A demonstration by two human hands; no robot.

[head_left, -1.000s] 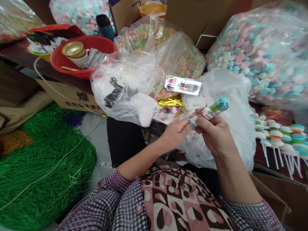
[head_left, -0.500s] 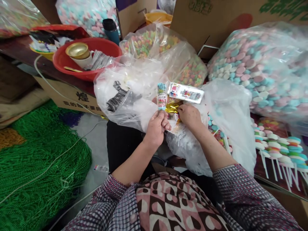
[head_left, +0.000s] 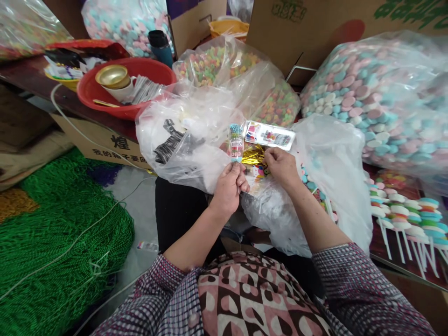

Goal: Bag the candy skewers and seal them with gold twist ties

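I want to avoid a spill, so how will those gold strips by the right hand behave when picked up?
The gold strips look thin and narrow, so they are probably light and bend easily. Their shiny surfaces suggest they may slide over one another. With no band visible around them, the bunch by the right hand could scatter.

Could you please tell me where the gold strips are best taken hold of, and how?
The gold strips are probably best pinched at their right ends, coming from the right: they are thin, run roughly left to right, and the right hand is at that end.
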